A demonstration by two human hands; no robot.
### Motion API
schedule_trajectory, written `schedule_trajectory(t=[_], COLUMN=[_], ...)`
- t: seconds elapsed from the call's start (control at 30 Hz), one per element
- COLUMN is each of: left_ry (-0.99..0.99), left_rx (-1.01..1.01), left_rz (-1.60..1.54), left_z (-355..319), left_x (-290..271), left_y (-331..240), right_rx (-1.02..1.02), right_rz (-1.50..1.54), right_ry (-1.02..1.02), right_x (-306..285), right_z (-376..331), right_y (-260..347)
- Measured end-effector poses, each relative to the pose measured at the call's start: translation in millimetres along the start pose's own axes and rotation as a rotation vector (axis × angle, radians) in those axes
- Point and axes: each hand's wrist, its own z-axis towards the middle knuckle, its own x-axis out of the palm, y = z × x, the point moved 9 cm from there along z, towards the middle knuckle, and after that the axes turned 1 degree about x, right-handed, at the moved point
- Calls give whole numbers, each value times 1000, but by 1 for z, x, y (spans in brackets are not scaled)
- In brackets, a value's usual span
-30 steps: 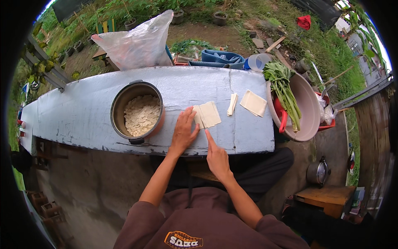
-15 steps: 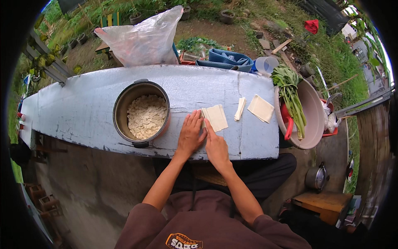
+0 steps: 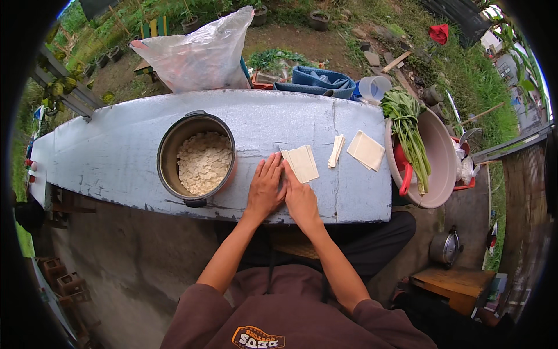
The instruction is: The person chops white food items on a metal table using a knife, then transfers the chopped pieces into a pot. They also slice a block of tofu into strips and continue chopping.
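A small stack of pale, thin dough sheets (image 3: 301, 163) lies on the table in front of me. My left hand (image 3: 266, 187) rests flat at the stack's left side, fingers stretched forward and close together. Beside it, my right hand (image 3: 300, 196) points its index finger along the stack's left edge. Its other fingers curl underneath, and whatever they hold is hidden. To the right lie a few narrow pale strips (image 3: 335, 151) and a second stack of sheets (image 3: 366, 150). Left of my hands stands a round pot (image 3: 231, 168) holding many small, flat, pale pieces (image 3: 203, 163).
On the right, a pinkish basin (image 3: 440, 174) holds leafy green stalks (image 3: 411, 136) and a red-handled thing (image 3: 406, 179). A cloudy plastic bag (image 3: 200, 58), blue folded material (image 3: 322, 81) and a clear container (image 3: 374, 88) sit beyond the grey-blue table's (image 3: 104, 151) far edge.
My right hand has shifted slightly left and forward, its index fingertip now nearer my left fingers. My left hand stays almost in place. The pot and the strips have not moved on the table.
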Motion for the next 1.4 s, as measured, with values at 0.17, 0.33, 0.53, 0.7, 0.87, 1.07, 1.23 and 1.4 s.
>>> schedule_trajectory(t=[0.17,0.33,0.53,0.7,0.87,1.07,1.23,1.4], left_ry=[6,-4,-14,-23,-13,-16,-14,-1], left_rx=[-2,18,27,42,15,16,28,19], left_rz=[45,70,91,101,10,-49,-54,-35], left_z=[-2,-3,-4,-3,-4,-7,-5,-5], left_x=[-3,-4,-2,-2,-7,-6,-8,-6], left_y=[-2,-5,-6,-6,-2,6,5,5], right_rx=[59,62,50,57,56,36,31,66], right_rz=[-42,-44,-65,-22,1,-8,36,7], right_ry=[91,56,52,21,3,-13,21,40], right_x=[-4,-6,-11,-16,-22,-20,-2,3], right_z=[-16,-40,-68,-86,-91,-50,-23,-17], right_y=[-2,-11,-14,-16,-17,-7,-2,0])
